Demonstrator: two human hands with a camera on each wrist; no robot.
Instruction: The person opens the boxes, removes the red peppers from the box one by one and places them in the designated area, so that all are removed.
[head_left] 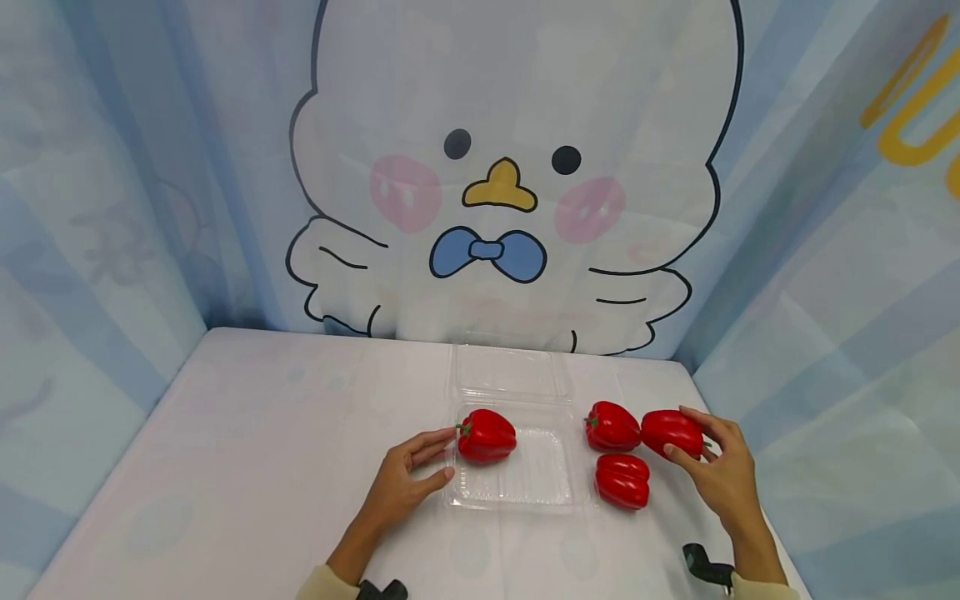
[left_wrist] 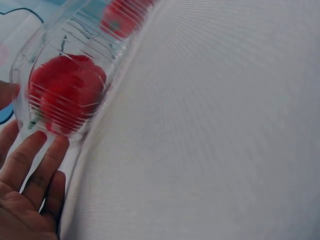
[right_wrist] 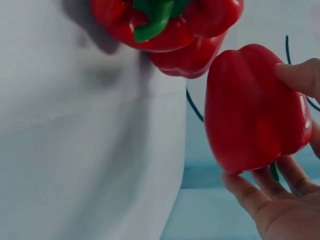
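A clear plastic clamshell container [head_left: 543, 475] lies with its lid folded back on the table, a red bell pepper [head_left: 487, 437] in its left part. My left hand [head_left: 408, 475] is at the container's left side; in the left wrist view its fairly straight fingers [left_wrist: 52, 155] reach the ribbed wall. My right hand [head_left: 726, 475] holds another red bell pepper [head_left: 670, 432] between thumb and fingers, right of the container. In the right wrist view this pepper [right_wrist: 255, 110] has its green stem turned toward the palm.
Two more red bell peppers stand between the container and my right hand, one farther back [head_left: 611, 427] and one nearer [head_left: 622, 481]. A white cloth covers the table [head_left: 300, 433]. Behind it hangs a curtain [head_left: 510, 100] with a cartoon bird.
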